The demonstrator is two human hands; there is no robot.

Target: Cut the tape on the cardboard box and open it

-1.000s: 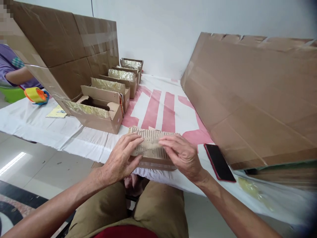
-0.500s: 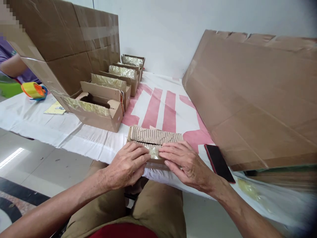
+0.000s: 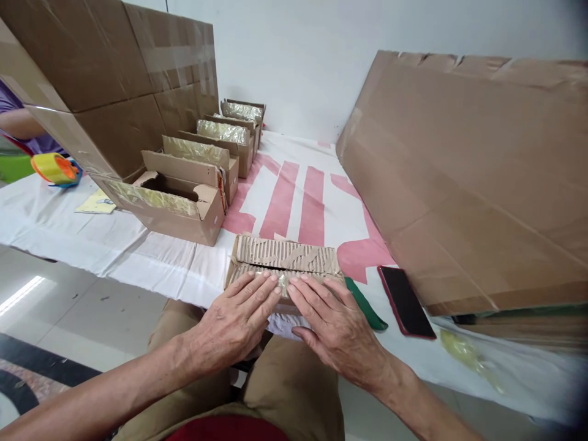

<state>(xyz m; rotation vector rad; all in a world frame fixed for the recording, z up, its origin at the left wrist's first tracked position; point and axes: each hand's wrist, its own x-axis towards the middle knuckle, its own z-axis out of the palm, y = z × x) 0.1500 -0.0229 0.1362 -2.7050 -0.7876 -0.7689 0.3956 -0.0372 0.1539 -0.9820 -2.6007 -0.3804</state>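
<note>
A small cardboard box (image 3: 289, 254) with torn, ribbed corrugated flaps lies at the front edge of the table, and a dark slit runs between its flaps. Clear tape shines on the near flap. My left hand (image 3: 241, 309) rests flat on the left part of that flap, fingers stretched out. Beside it, my right hand (image 3: 333, 318) presses on the right part with its fingers extended and its thumb apart. A green object (image 3: 367, 306), partly hidden, lies just right of the box, beside a black phone with a red edge (image 3: 407, 301).
Several open cardboard boxes (image 3: 184, 214) with taped flaps stand in a row at the left, against stacked large cartons (image 3: 114, 128). A large cardboard sheet (image 3: 468, 184) leans at the right. A tape roll (image 3: 55, 169) and yellow paper (image 3: 95, 201) lie far left.
Both hands have flattened onto the near flap, with the fingers laid further over it. The green object has come into view right of the box. The view has shifted slightly.
</note>
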